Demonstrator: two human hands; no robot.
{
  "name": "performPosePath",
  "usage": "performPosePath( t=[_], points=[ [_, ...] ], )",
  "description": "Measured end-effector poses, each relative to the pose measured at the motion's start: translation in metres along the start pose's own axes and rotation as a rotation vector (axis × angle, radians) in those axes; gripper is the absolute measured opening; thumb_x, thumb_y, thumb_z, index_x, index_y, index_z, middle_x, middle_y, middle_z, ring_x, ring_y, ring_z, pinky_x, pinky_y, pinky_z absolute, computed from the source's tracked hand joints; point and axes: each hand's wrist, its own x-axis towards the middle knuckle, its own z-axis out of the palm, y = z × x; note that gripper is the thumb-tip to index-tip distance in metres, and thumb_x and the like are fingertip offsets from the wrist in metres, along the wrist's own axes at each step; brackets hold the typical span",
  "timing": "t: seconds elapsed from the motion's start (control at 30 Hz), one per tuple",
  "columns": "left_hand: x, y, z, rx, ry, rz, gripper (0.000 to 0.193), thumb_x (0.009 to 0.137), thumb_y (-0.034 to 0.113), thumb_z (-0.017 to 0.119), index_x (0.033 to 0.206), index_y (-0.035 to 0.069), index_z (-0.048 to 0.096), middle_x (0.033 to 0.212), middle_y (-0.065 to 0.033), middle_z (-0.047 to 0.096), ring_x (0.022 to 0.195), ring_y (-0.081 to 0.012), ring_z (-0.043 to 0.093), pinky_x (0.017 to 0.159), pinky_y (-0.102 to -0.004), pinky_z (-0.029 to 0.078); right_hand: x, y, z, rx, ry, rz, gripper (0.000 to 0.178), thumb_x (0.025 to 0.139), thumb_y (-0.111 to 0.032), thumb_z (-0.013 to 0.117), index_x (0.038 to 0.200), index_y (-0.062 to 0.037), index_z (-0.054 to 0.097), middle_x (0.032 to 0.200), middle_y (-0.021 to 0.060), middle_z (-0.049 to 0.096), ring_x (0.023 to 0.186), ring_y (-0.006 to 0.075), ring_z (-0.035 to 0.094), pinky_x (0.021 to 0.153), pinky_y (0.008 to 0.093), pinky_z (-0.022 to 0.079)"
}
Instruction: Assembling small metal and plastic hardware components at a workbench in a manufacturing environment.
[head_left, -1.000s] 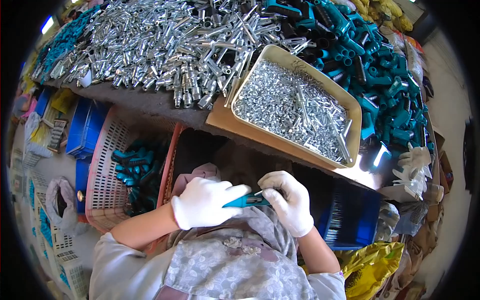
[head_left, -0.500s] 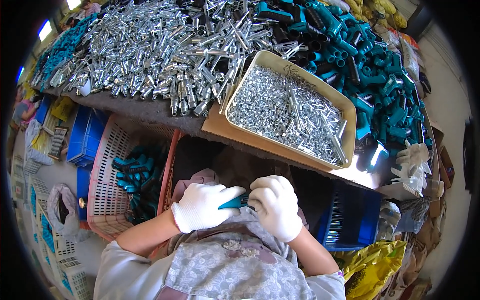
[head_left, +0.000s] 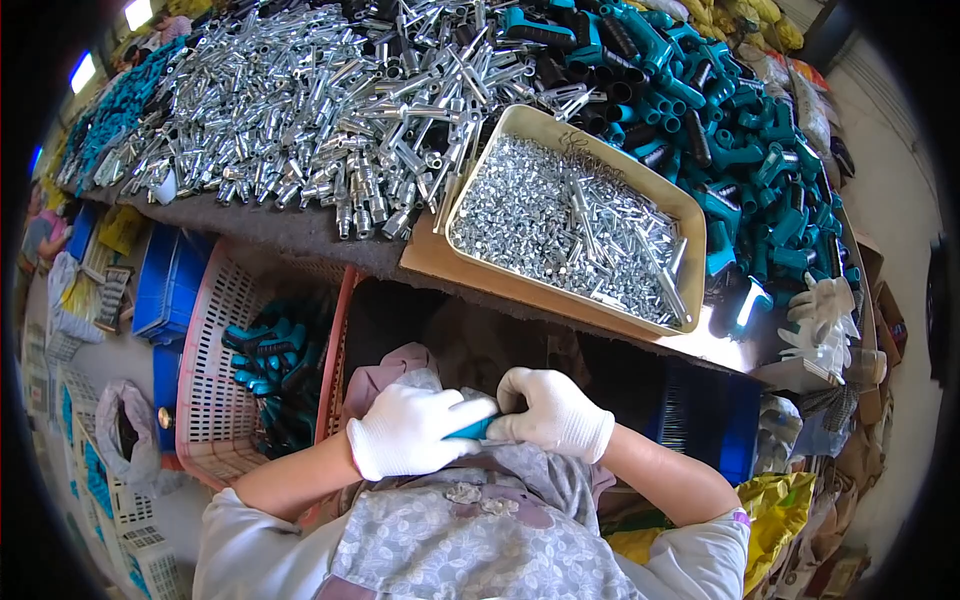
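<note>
In front of my lap, my left hand (head_left: 415, 430) in a white knitted glove is closed around a teal plastic handle (head_left: 474, 430). Only a short strip of it shows between the gloves. My right hand (head_left: 556, 415), also gloved, has its thumb and fingers bent into a pinch against the handle's right end. Whatever those fingertips hold is hidden. Beyond both hands, a cream tray (head_left: 693, 240) of small silvery pins and rods rests on the bench edge. Teal and black handles (head_left: 745, 165) are heaped to its right, and shiny metal socket-like parts (head_left: 330, 110) to its left.
A pink plastic basket (head_left: 205, 370) with teal and black handles stands to my left, beside blue bins (head_left: 172, 275). At my right are a dark blue container (head_left: 738, 430), a yellow bag (head_left: 785, 515) and white gloves (head_left: 822, 320). The bench edge (head_left: 300, 232) runs ahead of my hands.
My right hand has turned and its wrist has swung outward to the right, with the forearm lying flatter. The left hand stays around the handle, having shifted slightly nearer me.
</note>
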Motion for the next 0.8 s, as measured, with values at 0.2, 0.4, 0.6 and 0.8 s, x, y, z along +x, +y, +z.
performPosePath(
  t=[0.2,0.4,0.6,0.8],
  points=[
    [0.011,-0.015,-0.009,0.068,0.152,0.004,0.044,0.074,0.023,0.076,0.116,0.014,0.065,0.089,-0.0056,0.064,0.078,-0.0260,0.065,0.069,-0.0372,0.053,0.024,-0.024,-0.045,-0.091,0.566,-0.406,0.015,0.088,-0.016,0.069,0.096,-0.0041,0.067,0.088,0.0156,0.067,0.084,0.0343,0.067,0.075,0.0386,0.053],
    [0.008,-0.003,0.003,-0.143,0.204,-0.038,0.043,0.075,0.022,0.078,0.116,0.013,0.066,0.093,-0.0067,0.066,0.082,-0.0264,0.066,0.071,-0.0355,0.053,0.098,-0.022,-0.106,-0.896,0.764,-0.269,0.019,0.081,-0.023,0.070,0.087,-0.0052,0.070,0.088,0.0151,0.066,0.089,0.0343,0.063,0.081,0.0445,0.050],
    [0.004,-0.009,0.000,-0.158,0.277,-0.088,0.045,0.075,0.022,0.080,0.116,0.012,0.066,0.096,-0.0076,0.068,0.083,-0.0266,0.068,0.072,-0.0351,0.054,0.096,-0.027,-0.121,-0.686,0.651,-0.166,0.021,0.084,-0.025,0.068,0.081,-0.0040,0.071,0.081,0.0192,0.069,0.080,0.0367,0.067,0.076,0.0463,0.052],
    [0.011,-0.008,-0.010,-0.145,0.297,-0.091,0.047,0.074,0.025,0.081,0.116,0.012,0.067,0.093,-0.0066,0.068,0.080,-0.0257,0.068,0.070,-0.0341,0.054,0.072,-0.022,-0.124,-0.603,0.755,-0.162,0.018,0.085,-0.020,0.069,0.086,-0.0016,0.071,0.078,0.0157,0.070,0.075,0.0298,0.068,0.069,0.0392,0.051]
  ],
)
